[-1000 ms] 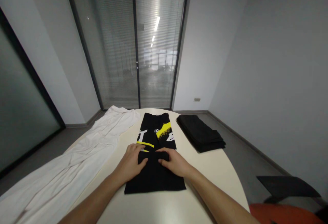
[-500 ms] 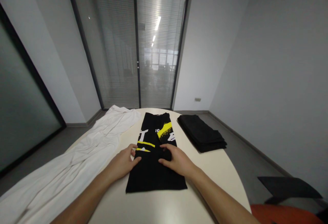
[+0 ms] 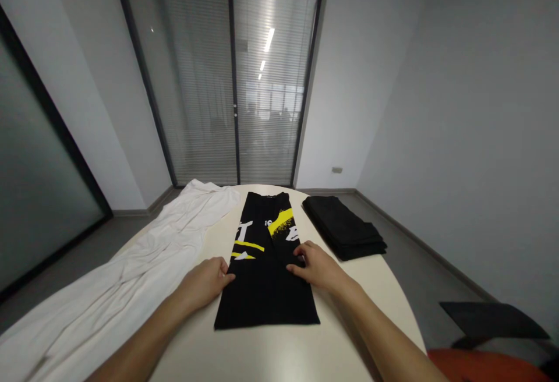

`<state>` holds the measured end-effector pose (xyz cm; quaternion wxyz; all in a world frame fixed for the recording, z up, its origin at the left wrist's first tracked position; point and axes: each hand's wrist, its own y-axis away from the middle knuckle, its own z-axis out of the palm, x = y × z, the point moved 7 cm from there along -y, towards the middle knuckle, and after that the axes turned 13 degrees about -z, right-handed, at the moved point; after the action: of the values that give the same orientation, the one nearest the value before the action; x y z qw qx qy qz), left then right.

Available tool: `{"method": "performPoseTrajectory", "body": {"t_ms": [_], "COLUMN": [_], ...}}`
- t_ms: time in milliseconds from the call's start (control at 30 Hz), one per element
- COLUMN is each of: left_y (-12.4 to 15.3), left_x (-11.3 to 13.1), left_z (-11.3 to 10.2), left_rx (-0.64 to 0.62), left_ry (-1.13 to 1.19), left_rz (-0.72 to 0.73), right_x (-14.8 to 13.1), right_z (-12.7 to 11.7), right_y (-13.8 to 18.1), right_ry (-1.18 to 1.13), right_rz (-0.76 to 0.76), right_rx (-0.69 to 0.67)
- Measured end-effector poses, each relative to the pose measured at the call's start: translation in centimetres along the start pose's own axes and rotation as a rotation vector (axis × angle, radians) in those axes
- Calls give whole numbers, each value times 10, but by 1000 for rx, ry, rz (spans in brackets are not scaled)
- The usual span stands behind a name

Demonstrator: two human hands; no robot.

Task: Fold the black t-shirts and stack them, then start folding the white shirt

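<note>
A black T-shirt with yellow and white print lies on the table, folded into a long, narrow shape. My left hand is at its left edge, the thumb on top of the fabric and the fingers curled in by the edge, closed on it. Over the right edge rests my right hand, with thumb and forefinger apart on the cloth. Its other fingers are mostly hidden behind the hand.
The pale round table carries a rumpled white cloth along its left side. Folded black garments are stacked at the right. An orange-seated chair stands at lower right, and a glass partition beyond the table.
Both hands have moved outward to the T-shirt's side edges, the right one farther. My left thumb has drawn closer to its fingers. The T-shirt has hardly shifted.
</note>
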<state>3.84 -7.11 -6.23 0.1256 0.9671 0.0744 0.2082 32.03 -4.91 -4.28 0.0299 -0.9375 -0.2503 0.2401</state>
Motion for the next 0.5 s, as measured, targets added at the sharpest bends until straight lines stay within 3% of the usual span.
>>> {"method": "performPoseTrajectory", "body": {"t_ms": [167,300,400,500], "left_y": [4,8,20,39], "left_x": [5,6,8,10], "left_z": [-1,-2,-1,4], "left_rx": [46,-21,-180,-431], "left_ry": [-111,-119,-101,-71], "left_rz": [-31,-1,28,84], "right_x": [5,6,4,-3], "right_z": [5,4,6,9], "right_y": [-3,0,7,17], "right_ry": [-25,-121,-248,-343], "right_rz": [8,32,15,-36], "right_rx": [-38,-88,-221,-398]}}
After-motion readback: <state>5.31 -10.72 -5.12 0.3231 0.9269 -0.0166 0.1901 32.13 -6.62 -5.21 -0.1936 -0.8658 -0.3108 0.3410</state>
